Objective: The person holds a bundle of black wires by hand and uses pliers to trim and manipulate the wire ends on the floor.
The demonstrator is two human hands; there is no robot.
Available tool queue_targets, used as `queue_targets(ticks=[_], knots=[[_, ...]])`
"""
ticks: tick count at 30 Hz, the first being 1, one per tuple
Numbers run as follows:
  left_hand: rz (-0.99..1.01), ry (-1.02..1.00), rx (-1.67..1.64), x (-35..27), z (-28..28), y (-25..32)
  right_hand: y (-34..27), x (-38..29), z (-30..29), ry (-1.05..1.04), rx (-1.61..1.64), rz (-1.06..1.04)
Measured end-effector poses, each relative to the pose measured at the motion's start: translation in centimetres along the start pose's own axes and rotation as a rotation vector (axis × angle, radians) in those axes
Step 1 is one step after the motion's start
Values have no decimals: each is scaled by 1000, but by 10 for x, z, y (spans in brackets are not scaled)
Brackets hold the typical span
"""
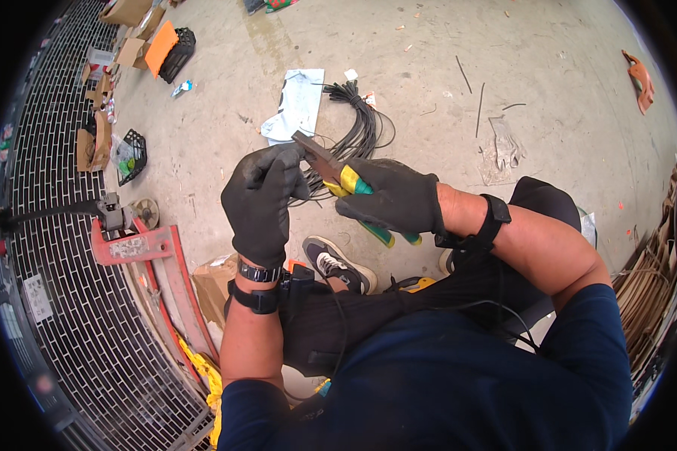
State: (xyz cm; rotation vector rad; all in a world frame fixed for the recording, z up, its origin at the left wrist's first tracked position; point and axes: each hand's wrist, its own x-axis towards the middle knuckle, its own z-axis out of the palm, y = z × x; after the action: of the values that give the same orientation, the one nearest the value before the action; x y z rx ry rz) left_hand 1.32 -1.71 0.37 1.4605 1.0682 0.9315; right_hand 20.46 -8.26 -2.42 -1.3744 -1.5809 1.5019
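My right hand point(395, 194), in a black glove, grips a pair of pliers point(324, 158) with rusty jaws and yellow-green handles. The jaws point up and to the left, towards my left hand point(262, 197). That hand is gloved too, its fingers curled and pinched together beside the jaws; whether a thin wire lies between them is hidden. Below and beyond the pliers, a coiled bundle of black cables point(366, 129) rests on the concrete floor, tied near its far end. A light-blue plastic bag point(296, 107) lies against the bundle's left side.
A red pallet jack point(132, 245) stands at left before a slatted metal shutter point(62, 186). Black crates point(177, 56) and cardboard boxes point(96, 144) line that side. Grey gloves point(505, 146) and cut wire pieces point(479, 110) lie to the right. Flattened cardboard point(651, 270) is stacked at far right.
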Motion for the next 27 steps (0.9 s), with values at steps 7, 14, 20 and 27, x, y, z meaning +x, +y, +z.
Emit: queue_targets(ticks=[7,14,20,27], knots=[[57,75,-39,-5,-1,1,19,5,-3,197,-186,-230],[8,-5,10,0,-9,2,4,1,-18,144,-19,-117],[-205,-183,155,2,-6,0,6,5,-20,95,355,-145],[-204,-555,120,4,-17,17,5,1,-33,127,342,-104]])
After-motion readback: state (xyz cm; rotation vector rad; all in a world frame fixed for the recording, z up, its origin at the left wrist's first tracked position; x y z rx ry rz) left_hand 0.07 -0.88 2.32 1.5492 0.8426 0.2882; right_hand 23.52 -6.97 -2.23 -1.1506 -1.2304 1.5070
